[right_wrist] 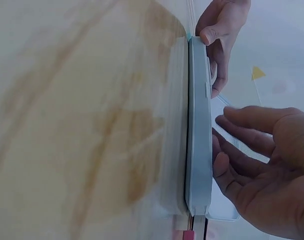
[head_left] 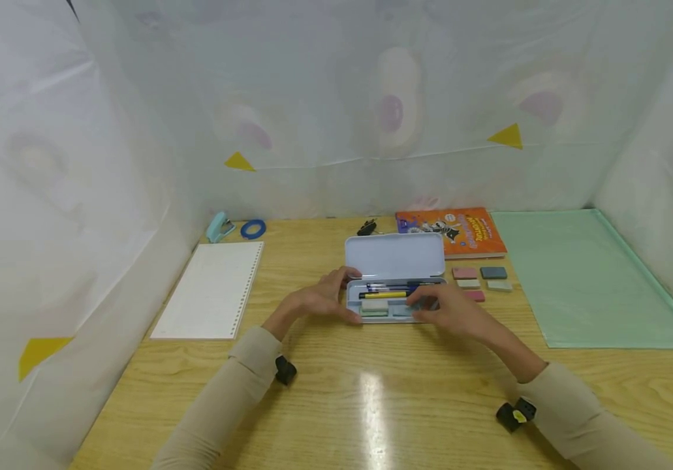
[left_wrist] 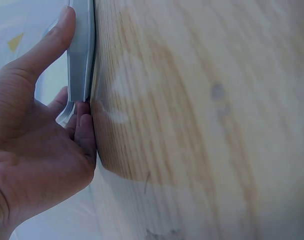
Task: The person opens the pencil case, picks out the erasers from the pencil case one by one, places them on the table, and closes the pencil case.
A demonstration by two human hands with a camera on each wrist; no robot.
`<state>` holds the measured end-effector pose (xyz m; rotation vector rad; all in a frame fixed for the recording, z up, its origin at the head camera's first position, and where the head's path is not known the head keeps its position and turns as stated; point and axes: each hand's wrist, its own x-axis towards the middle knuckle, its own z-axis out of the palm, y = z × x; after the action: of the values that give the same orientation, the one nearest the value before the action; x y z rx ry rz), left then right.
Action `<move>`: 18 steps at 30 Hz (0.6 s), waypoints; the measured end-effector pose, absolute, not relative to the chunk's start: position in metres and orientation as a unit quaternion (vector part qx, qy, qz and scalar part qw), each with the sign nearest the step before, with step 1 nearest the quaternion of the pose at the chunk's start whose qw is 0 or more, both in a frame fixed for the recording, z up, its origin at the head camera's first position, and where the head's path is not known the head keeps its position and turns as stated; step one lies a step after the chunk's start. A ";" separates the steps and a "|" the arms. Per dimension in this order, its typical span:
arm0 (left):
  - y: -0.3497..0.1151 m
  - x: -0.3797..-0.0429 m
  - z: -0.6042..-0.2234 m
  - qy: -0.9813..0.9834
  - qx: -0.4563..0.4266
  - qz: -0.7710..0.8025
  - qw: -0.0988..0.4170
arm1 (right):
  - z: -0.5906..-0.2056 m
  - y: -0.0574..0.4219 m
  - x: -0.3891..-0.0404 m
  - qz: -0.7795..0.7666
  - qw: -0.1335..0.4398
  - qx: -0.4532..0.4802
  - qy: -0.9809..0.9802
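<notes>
Left hand [head_left: 321,299]: case [head_left: 395,255] gripped at nine o'clock, best held steady; right hand [head_left: 452,312], at four: grip unclear

Pale-blue stapler [head_left: 217,228], blue ring [head_left: 252,236] beside it — white notepad [head_left: 209,290], black clip [head_left: 367,228], orange book [head_left: 472,235] — flat green sheet [head_left: 597,281]

Light's soft and even here, fairly bright. One glare streak on the surface [head_left: 324,398], near side of the pencil case [head_left: 395,254]. Faint shadows beside both sleeves [head_left: 219,405]. Print on the book [head_left: 480,230] behind the pencil case fuzzy. Wrist views hazy, bluish.
</notes>
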<state>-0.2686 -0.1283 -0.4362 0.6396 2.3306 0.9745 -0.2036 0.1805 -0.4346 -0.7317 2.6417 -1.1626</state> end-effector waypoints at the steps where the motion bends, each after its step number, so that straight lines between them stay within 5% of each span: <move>1: -0.128 -0.269 -0.436 0.862 0.237 0.361 0.266 | -0.434 0.180 -0.204 -0.388 0.078 -0.242 0.886; 18: -0.128 -0.270 -0.438 0.865 0.240 0.354 0.263 | -0.438 0.158 -0.206 -0.329 0.031 -0.237 0.914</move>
<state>-0.2696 -0.1283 -0.4384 0.6488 2.3383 0.9583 -0.2059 0.1580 -0.4380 -0.7293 2.8153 -1.0125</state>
